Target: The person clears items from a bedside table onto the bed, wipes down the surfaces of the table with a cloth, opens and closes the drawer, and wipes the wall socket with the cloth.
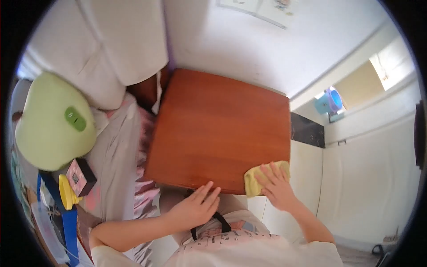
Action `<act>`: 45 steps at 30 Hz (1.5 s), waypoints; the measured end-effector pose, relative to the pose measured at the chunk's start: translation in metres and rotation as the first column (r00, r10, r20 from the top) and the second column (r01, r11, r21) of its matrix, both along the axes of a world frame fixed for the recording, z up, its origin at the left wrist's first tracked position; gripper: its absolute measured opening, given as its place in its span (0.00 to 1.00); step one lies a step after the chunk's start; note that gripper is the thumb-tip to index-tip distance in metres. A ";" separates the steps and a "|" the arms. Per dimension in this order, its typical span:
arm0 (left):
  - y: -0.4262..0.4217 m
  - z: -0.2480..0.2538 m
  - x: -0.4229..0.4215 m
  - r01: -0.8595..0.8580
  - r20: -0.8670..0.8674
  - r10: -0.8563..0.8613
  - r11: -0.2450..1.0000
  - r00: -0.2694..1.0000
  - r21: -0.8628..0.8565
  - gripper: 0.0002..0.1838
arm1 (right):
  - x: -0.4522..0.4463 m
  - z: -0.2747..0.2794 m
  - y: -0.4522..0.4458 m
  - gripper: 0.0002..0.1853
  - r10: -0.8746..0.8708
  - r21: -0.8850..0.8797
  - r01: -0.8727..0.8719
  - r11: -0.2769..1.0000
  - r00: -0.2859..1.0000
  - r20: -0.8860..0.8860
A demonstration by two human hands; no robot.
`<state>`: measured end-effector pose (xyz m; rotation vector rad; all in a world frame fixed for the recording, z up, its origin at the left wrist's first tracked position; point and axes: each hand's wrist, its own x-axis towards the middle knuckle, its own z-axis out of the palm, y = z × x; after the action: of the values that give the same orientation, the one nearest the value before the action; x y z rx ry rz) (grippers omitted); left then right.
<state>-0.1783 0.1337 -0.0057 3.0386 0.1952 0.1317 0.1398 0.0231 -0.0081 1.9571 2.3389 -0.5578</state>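
- At the back, a white wall (231, 49), with printed sheets (275, 12) high on it.
- In the middle, a reddish-brown wooden surface (222, 129), rectangular and a little glossy, with its far edge close to the white wall.
- To the left, greyish fabric (118, 155), with shiny pink fabric (144, 196) hanging beside the wooden surface.
- At the bottom of the view, a pale top (249, 251) with dark print, worn by the person.
- On the far left, a pale green cushion (51, 129) with a darker green patch.
- In the background on the right, a blue bucket (328, 101) with a purple rim.
- On the near right corner of the wooden surface, a yellow cloth (252, 183), spread unevenly and reaching the near edge.
- On top of this yellow cloth, the right hand (280, 189), with fingers (269, 174) spread and stretched out flat. Not possible to tell about any pinching of the cloth.
- At the near edge of the wooden surface, the left hand (198, 207), holding nothing, with fingers slightly bent and a little apart. Contact with the edge not clear.
- Near the pale green cushion, a pink-and-black box (81, 177), and just beside it a yellow object (66, 194).
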 end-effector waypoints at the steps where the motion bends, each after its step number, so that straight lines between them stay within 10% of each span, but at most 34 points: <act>1: -0.003 -0.001 0.000 -0.021 0.022 0.021 1.000 1.000 -0.010 0.20 | 0.004 -0.002 0.020 0.31 -0.018 0.048 0.016 0.999 0.999 0.049; 12: 0.003 -0.020 -0.007 -0.045 0.085 0.045 0.999 0.995 -0.001 0.21 | -0.099 -0.073 0.348 0.36 0.050 0.505 -0.068 0.861 0.998 0.050; 23: -0.017 -0.032 -0.004 0.116 0.007 -0.116 0.990 0.993 -0.078 0.18 | -0.202 -0.019 0.142 0.34 0.456 0.347 -0.387 0.854 0.878 -0.145; 32: -0.017 -0.007 0.000 0.353 0.175 -0.334 0.931 0.926 -0.093 0.22 | -0.060 -0.013 -0.021 0.32 -0.189 0.261 0.178 0.949 0.982 0.018; 38: -0.014 -0.002 0.006 -0.279 -0.127 0.270 0.959 0.955 -0.057 0.46 | -0.020 -0.020 0.033 0.31 -0.312 0.365 0.280 0.888 0.950 0.032; 45: -0.016 -0.006 0.006 -0.246 -0.184 0.233 0.968 0.955 -0.047 0.48 | 0.006 -0.059 0.169 0.32 -0.311 0.540 0.277 0.795 0.950 -0.029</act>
<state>-0.1724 0.1175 -0.0116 2.9436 0.5704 -0.1281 0.1457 0.1921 -0.0670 2.5503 2.3403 0.1997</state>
